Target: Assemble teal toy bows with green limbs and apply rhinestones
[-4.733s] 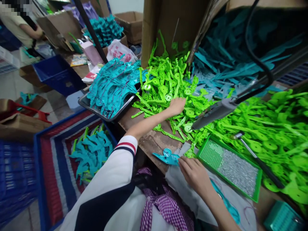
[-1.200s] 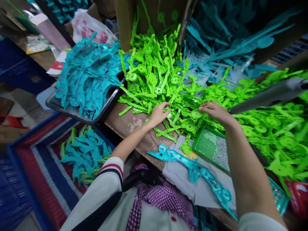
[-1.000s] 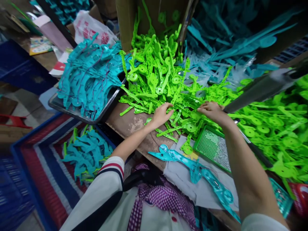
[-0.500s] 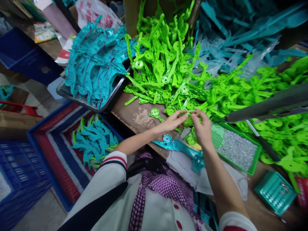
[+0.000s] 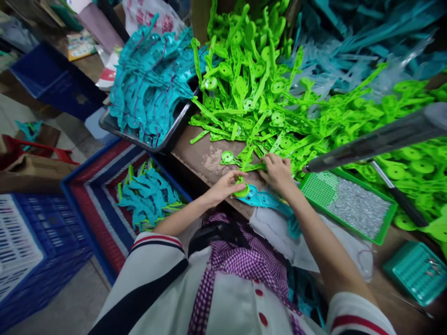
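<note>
My left hand (image 5: 226, 187) is closed on the round end of a green plastic part (image 5: 243, 190). That round end is held over the disc end of a translucent blue plastic piece (image 5: 261, 199), which lies at the bench edge. My right hand (image 5: 278, 173) is to the right and slightly farther away, with fingers bent around the end of a flat green plastic strip (image 5: 254, 166). Its fingertips are partly hidden. Just beyond my hands, a loose green part with a round end (image 5: 227, 157) rests on the bench.
Green parts are heaped (image 5: 240, 88) behind my hands. A dark tool shaft (image 5: 370, 139) reaches in above a green tray of small metal pieces (image 5: 361, 207). Bundled blue pieces (image 5: 150, 88) fill a black tray at left; a striped crate (image 5: 94, 195) stands below. A teal box (image 5: 415, 272) sits right.
My hands, together over the green parts before, have come apart. My left hand has moved nearer me with a green part, over the blue piece. The view has shifted slightly.
</note>
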Motion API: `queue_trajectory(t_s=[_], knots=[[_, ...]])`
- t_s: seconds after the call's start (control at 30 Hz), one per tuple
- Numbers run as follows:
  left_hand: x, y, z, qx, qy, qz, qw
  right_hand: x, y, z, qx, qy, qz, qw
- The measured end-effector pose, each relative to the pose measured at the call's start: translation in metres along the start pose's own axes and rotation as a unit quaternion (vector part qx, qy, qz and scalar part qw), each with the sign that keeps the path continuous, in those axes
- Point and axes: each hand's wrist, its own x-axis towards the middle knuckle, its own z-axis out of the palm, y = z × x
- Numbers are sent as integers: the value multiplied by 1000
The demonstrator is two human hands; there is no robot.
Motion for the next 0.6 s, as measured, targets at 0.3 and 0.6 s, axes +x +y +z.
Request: queue_trajectory(t_s=[0.3, 0.6], knots=[[-14, 1, -23, 102, 45, 97, 989, -9, -33, -7, 75, 40, 24, 996], [-33, -19, -32, 98, 146, 134, 975, -20, -87, 3, 41, -129, 0, 991]])
